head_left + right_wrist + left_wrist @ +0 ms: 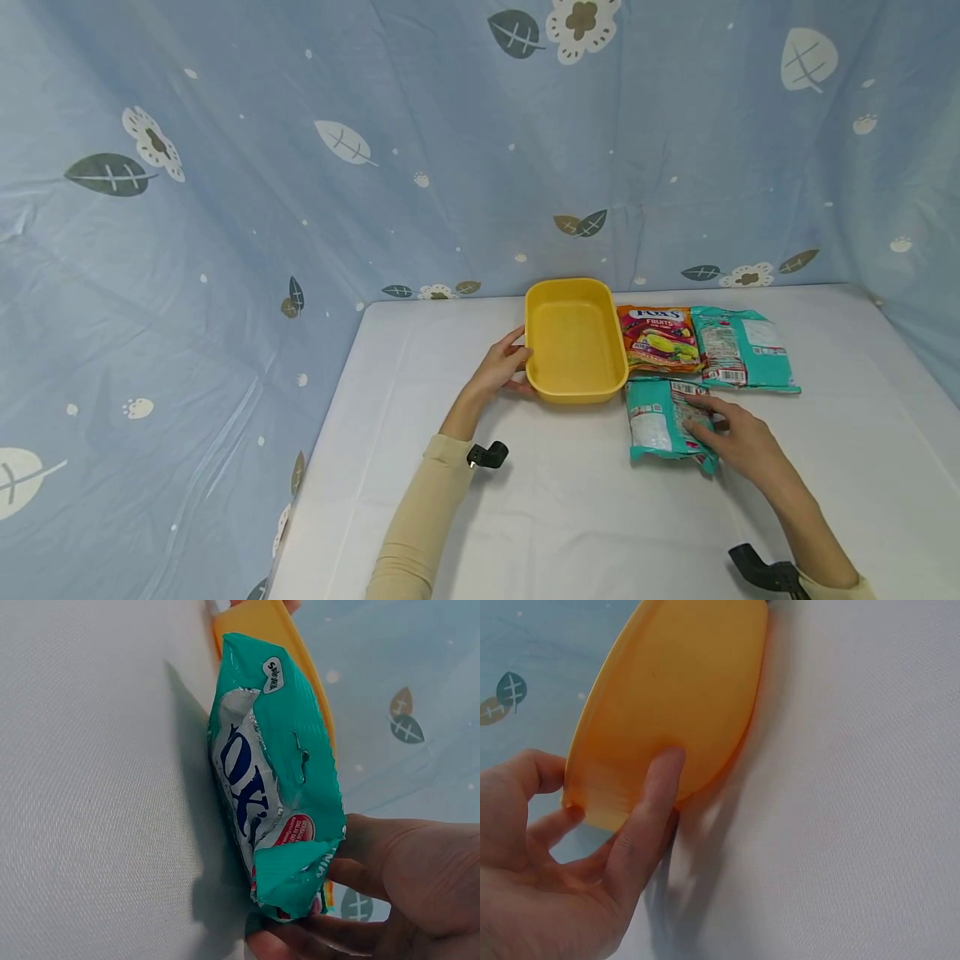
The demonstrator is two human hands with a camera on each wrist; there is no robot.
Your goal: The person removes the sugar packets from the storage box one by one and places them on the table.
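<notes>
My left hand (501, 367) holds the left side of a yellow plastic tray (574, 342). In the left wrist view, one long digit lies against the outside of the tray (682, 697) while other fingers touch its rim. To the right of the tray, my right hand (738, 437) grips a teal Fox's candy bag (652, 425) by its right part. The right wrist view shows the front of this candy bag (247, 780), with its crimped edge near the fingers and a shadow on the cloth beside it. Nothing lies in the tray.
An orange Fox's Fruits candy bag (660, 339) lies against the tray's right side. Another teal candy bag (742, 350) lies right of it. White cloth (555, 500) covers the table, and a blue patterned curtain (465, 150) hangs along its back edge.
</notes>
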